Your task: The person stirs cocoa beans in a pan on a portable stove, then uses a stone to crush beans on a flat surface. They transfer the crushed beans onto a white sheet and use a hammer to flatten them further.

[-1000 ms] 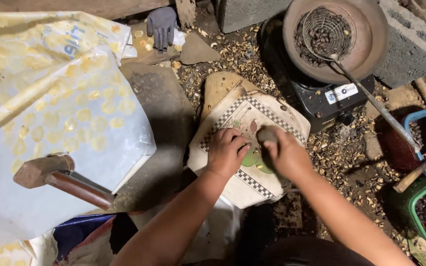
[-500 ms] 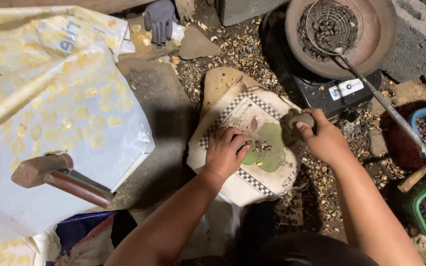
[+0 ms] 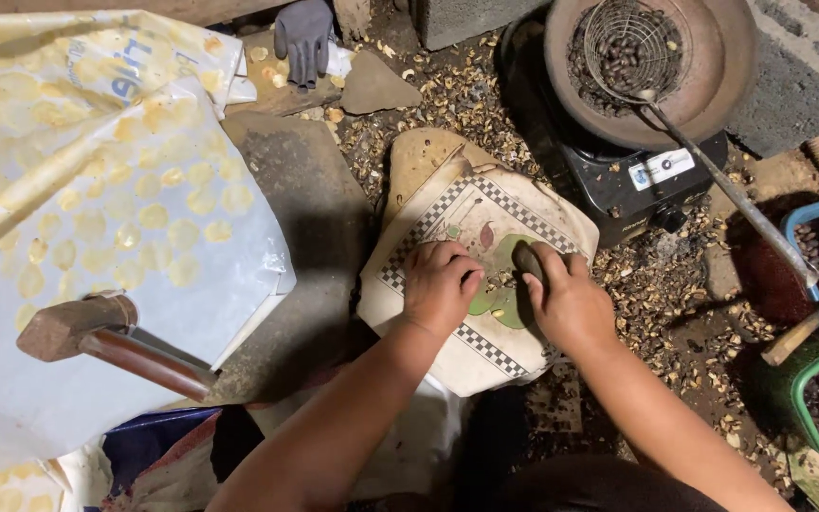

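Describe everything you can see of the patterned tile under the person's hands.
The tile is a square, cream ceramic-looking piece with a black-and-white checkered border and green leaf shapes at its centre. It lies flat, turned like a diamond, on shell-strewn ground. The left hand presses on it; the right hand holds a dark stone against it.

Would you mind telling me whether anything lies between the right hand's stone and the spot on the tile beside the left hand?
Nothing visible does. The right hand holds the stone at the tile, and the left hand rests just beside it, with only bare tile and small bits between.
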